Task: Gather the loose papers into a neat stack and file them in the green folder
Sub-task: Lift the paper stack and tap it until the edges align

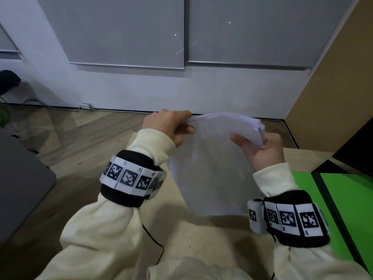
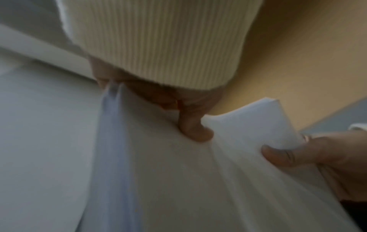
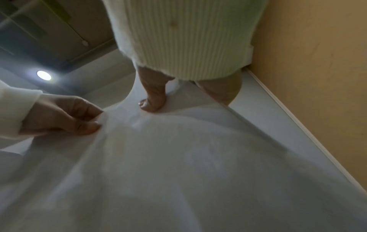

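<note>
A stack of white papers [image 1: 214, 164] hangs upright in the air above the table, its lower edge off the surface. My left hand [image 1: 171, 126] pinches the stack's top left corner. My right hand [image 1: 260, 146] grips the top right corner, thumb on the near face and fingers behind. In the left wrist view my left hand's thumb [image 2: 195, 130] presses into the papers [image 2: 178, 180], with the right hand [image 2: 309, 153] at the right. The right wrist view shows my right hand's thumb [image 3: 152, 102] on the papers [image 3: 178, 164] and the left hand [image 3: 65, 116] pinching the far edge. The green folder [image 1: 347, 203] lies open at the right.
A light wooden table [image 1: 181, 235] lies under the hands. A grey laptop [image 1: 20, 184] sits at the left. A black object [image 1: 355, 150] stands at the far right beside a tan panel [image 1: 333, 77]. A black cable [image 1: 155, 241] runs across the table near my body.
</note>
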